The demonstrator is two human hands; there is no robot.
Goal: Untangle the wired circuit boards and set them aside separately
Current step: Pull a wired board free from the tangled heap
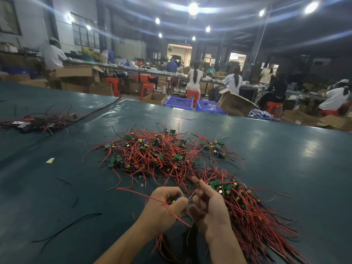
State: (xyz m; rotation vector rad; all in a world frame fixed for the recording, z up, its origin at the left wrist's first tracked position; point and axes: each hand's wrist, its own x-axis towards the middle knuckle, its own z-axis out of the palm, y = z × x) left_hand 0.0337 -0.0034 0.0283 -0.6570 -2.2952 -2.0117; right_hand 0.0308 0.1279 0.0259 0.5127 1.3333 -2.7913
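Across dark green table (276,149), tangled red-wired green circuit boards (152,155).

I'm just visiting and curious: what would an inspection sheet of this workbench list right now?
Surface: dark green table, glossy.
Job's things: tangled pile of wired boards at centre; neater bundle to its right; another pile far left.
Clutter: pale scrap on the left.
Hands: left hand grips one small board; right hand beside it among wires, grip unclear.
Cables: red wires throughout; loose black wires left of the arms.
Surroundings: seated workers, red stools, cardboard boxes, blue crates beyond the table.
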